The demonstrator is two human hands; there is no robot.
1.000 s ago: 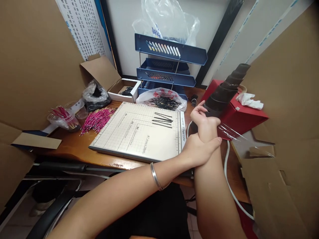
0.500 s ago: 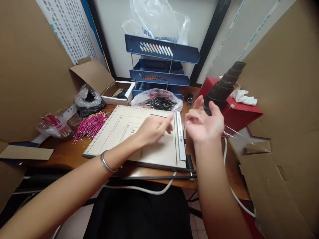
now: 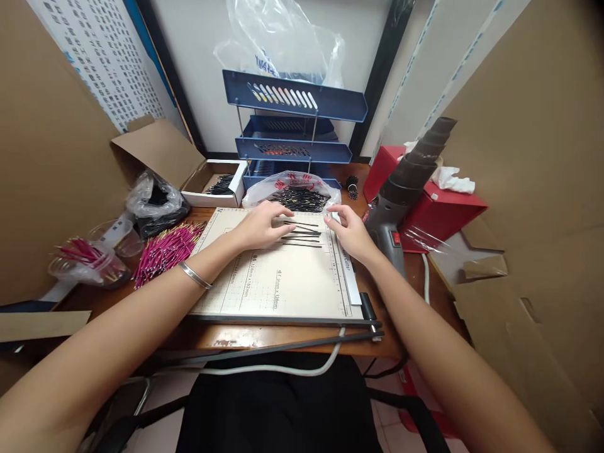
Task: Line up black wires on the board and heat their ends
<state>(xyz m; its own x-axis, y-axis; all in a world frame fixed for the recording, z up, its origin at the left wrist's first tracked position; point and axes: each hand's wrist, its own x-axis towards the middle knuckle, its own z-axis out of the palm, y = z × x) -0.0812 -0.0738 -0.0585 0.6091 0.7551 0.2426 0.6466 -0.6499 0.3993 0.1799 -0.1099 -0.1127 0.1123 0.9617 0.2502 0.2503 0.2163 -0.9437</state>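
Several thin black cords (image 3: 302, 237) lie side by side on the cream board of a paper cutter (image 3: 302, 286). Over their left ends is my left hand (image 3: 262, 225), with thumb and fingers apart; whether the fingertips touch the cords cannot be made out. My right hand (image 3: 352, 234) is beyond their right ends, by the cutter's right edge strip. Its fingers are bent and spread, with nothing visible between them. Behind the board, a clear plastic bag (image 3: 255, 196) holds more black cords.
A dark blower-like device (image 3: 394, 207) with a stepped nozzle and red switch stands right, before red boxes (image 3: 455, 211). Left are a pile of pink cords (image 3: 167, 251), plastic cups (image 3: 111, 267) and an open carton (image 3: 202, 196). Blue trays (image 3: 295, 97) rise behind. A white cable (image 3: 283, 370) hangs in front.
My right hand has come away from the dark device, turned over and moved left to the cutter's edge. My left hand has shifted left and opened. The row of black cords now shows.
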